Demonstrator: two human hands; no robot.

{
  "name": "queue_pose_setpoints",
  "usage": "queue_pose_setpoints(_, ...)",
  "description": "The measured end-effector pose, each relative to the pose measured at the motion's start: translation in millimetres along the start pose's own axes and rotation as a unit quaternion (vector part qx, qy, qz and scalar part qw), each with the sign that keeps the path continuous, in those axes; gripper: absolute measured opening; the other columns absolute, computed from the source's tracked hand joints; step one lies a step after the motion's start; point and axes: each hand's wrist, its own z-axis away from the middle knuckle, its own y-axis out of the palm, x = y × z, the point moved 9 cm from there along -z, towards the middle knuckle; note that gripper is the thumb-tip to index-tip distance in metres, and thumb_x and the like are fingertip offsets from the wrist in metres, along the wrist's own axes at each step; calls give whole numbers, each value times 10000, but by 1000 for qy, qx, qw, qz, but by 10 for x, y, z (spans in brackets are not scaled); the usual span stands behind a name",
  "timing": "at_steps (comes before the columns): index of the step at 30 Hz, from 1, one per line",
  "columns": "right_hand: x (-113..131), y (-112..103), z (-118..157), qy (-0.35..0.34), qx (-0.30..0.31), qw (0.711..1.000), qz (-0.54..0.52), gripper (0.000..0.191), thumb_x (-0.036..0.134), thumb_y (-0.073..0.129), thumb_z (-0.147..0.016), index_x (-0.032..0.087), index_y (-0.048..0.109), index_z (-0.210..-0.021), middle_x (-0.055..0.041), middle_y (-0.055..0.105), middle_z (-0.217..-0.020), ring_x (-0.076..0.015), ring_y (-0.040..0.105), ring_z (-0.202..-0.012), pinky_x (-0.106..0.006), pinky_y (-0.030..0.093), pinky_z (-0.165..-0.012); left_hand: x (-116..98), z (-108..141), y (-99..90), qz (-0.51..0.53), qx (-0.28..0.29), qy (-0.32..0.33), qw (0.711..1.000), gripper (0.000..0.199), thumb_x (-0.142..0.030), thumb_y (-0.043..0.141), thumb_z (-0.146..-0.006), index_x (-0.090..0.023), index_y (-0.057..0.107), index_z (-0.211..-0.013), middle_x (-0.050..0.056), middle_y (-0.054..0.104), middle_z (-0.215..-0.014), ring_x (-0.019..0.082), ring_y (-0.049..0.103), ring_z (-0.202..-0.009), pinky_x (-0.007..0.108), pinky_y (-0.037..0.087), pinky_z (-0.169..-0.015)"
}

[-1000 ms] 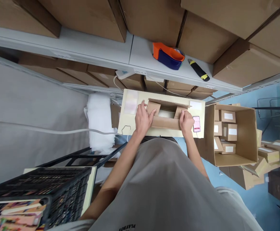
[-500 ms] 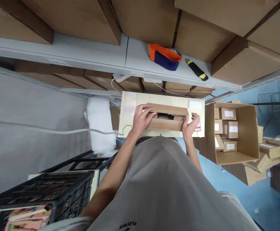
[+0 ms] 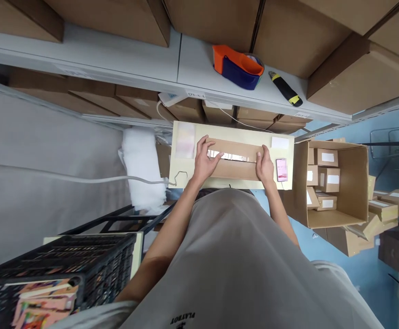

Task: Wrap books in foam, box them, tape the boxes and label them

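Observation:
A long brown cardboard box (image 3: 235, 172) lies on the cream tabletop (image 3: 186, 178) in front of me. Its two long top flaps are folded inward and nearly meet, with a shiny strip of clear tape (image 3: 232, 156) along the seam. My left hand (image 3: 204, 160) grips the box's left end, thumb lying on the top by the tape. At the opposite end my right hand (image 3: 265, 165) is wrapped round the edge, its thumb on top. What is inside the box is hidden.
Right of my hand lies a phone (image 3: 281, 170) with a pink screen. An open carton (image 3: 352, 183) of small labelled boxes stands farther right. On the shelf above are an orange and blue tape dispenser (image 3: 238, 68) and a utility knife (image 3: 285, 88). A black crate (image 3: 107, 269) stands lower left.
The box's long flaps have come down over the dark opening. My right hand has closed round the right end, uncovering the phone, and my left thumb now presses on top.

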Motion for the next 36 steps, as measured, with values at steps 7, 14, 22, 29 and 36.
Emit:
queue_pose_setpoints(7,-100,31,-34,20,-10,999,27,667,704,213,-1161,261,389,-1627,-207,730,-1479,-412,793,-1157,-596,622,-1025,35,89,30,-5,17,-5,1000,810,-765,657,-1030,-232,544,-1630,206,559,-1590,370,551,-1561,564,429,-1372)
queue_pose_setpoints(14,-158,86,-85,12,12,1000,-6,705,752,165,-1146,302,364,-1651,-186,704,-1531,-391,783,-1190,-606,623,-1050,68,35,64,33,15,-33,999,733,-755,591,-1072,-236,560,-1589,196,601,-1623,351,564,-1571,559,436,-1368)
queue_pose_setpoints(22,-251,42,-28,-22,1,998,-54,751,787,221,-1136,316,385,-1698,-163,611,-1679,-369,728,-1351,-578,604,-1143,60,163,69,75,0,-53,996,694,-741,516,-1110,-258,577,-1605,178,617,-1648,317,569,-1582,546,426,-1380)
queue_pose_setpoints(29,-645,-285,-9,6,-36,996,-85,834,849,231,-1108,259,458,-1652,-184,669,-1590,-334,729,-1345,-517,570,-1179,-534,282,363,72,13,-17,997,657,-691,448,-1151,-290,530,-1665,153,549,-1714,302,484,-1655,532,381,-1410)
queue_pose_setpoints(36,-597,-221,-12,27,-44,997,-58,864,817,154,-1121,200,437,-1654,-222,718,-1470,-363,741,-1305,-521,575,-1117,-610,167,312,57,26,-12,998,643,-686,434,-1154,-300,541,-1657,149,551,-1711,317,496,-1646,557,395,-1399)
